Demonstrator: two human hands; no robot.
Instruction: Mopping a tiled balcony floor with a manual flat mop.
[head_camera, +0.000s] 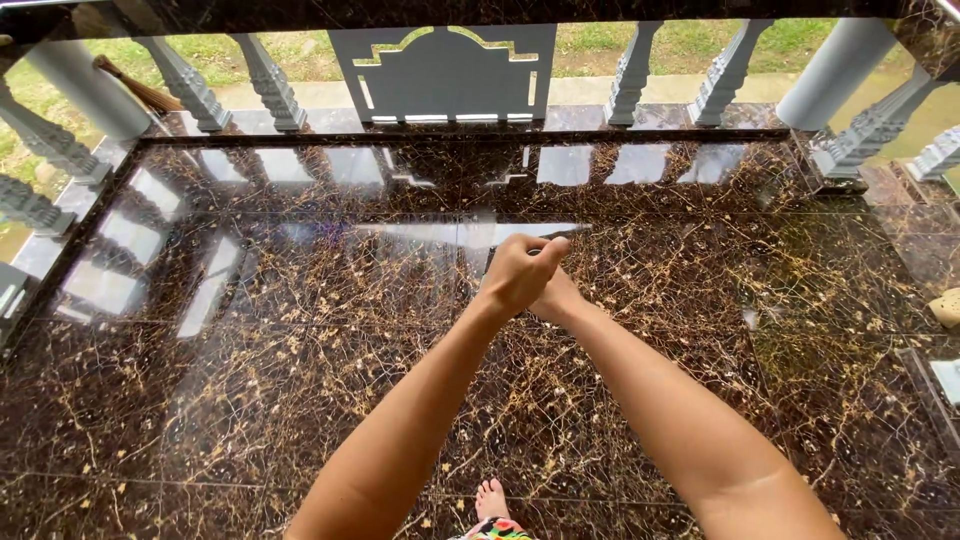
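While both arms are stretching out over the glossy dark marble floor (250, 380), the left hand (520, 272) is curling its fingers shut, overlapping the right hand (555, 298), which is mostly hidden, so its grip cannot be told. What they are holding is unclear. At twelve o'clock a grey balustrade (445, 72) is standing; at ten o'clock a broom (135, 88) is leaning.

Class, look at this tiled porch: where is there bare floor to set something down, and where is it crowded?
Bare marble floor spreads wide left of the left hand, out to the railing, and right of the right hand toward the pale sandal. It is crowded only at the centre, where both hands meet above a bare foot.
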